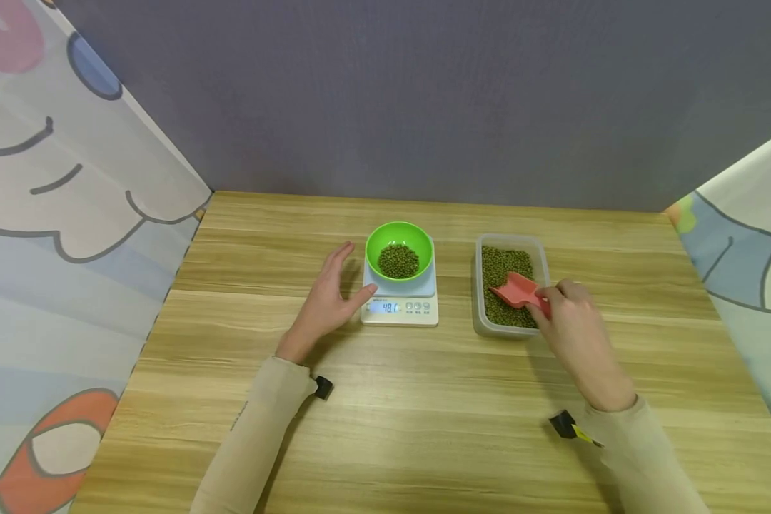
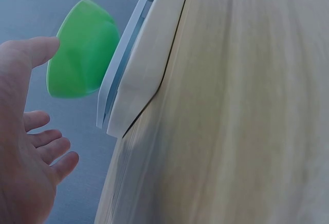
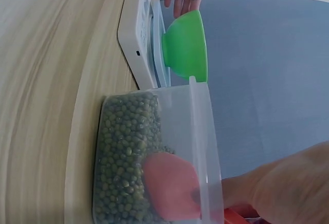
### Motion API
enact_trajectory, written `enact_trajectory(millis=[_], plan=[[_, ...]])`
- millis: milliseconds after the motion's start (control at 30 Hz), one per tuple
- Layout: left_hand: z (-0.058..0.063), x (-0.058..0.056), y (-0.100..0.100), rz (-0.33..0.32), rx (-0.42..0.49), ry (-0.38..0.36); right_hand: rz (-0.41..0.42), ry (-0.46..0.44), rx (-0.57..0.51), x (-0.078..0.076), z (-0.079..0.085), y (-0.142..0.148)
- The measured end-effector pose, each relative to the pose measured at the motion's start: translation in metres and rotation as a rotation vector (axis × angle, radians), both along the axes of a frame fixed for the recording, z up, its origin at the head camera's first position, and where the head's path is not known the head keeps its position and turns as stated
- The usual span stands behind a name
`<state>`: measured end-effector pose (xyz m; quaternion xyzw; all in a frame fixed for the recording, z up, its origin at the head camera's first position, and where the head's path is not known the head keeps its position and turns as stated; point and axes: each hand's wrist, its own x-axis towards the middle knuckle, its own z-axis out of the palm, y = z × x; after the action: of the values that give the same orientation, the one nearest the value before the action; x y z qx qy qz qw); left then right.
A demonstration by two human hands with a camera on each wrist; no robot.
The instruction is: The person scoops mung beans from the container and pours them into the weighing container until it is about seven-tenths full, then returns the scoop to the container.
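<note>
My right hand grips the handle of a pink scoop, whose blade rests in the mung beans inside a clear plastic container. Through the container's wall, the right wrist view shows the scoop against the beans. Left of it, a green bowl holding some mung beans sits on a white digital kitchen scale that reads 48.1. Beside the bowl and scale, my left hand is held with fingers spread and thumb apart, holding nothing. The left wrist view has the thumb overlapping the bowl.
All of this stands on a wooden table. A grey panel rises along the table's back edge. Cartoon-printed curtains hang at both sides. The container is a short way right of the scale.
</note>
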<state>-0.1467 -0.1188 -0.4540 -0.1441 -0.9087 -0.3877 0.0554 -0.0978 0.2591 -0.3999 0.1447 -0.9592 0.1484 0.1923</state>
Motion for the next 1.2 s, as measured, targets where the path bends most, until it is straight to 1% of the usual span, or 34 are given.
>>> enact_trajectory(millis=[333,567,867,1033,1200], plan=[[0.001,0.001,0.001,-0.006,0.005,0.010,-0.001,0.011,0.008,-0.010,-0.006,-0.006],[0.002,0.001,0.003,-0.008,0.004,0.009,-0.011,0.038,0.012,-0.013,-0.009,-0.009],[0.000,0.000,0.002,-0.010,0.007,0.006,-0.003,0.045,0.021,-0.018,-0.014,-0.008],[0.001,0.001,0.001,-0.010,0.001,0.008,-0.018,0.072,0.021,-0.020,-0.017,-0.009],[0.003,0.002,0.000,-0.009,-0.001,-0.002,-0.051,0.112,0.001,-0.018,-0.019,-0.010]])
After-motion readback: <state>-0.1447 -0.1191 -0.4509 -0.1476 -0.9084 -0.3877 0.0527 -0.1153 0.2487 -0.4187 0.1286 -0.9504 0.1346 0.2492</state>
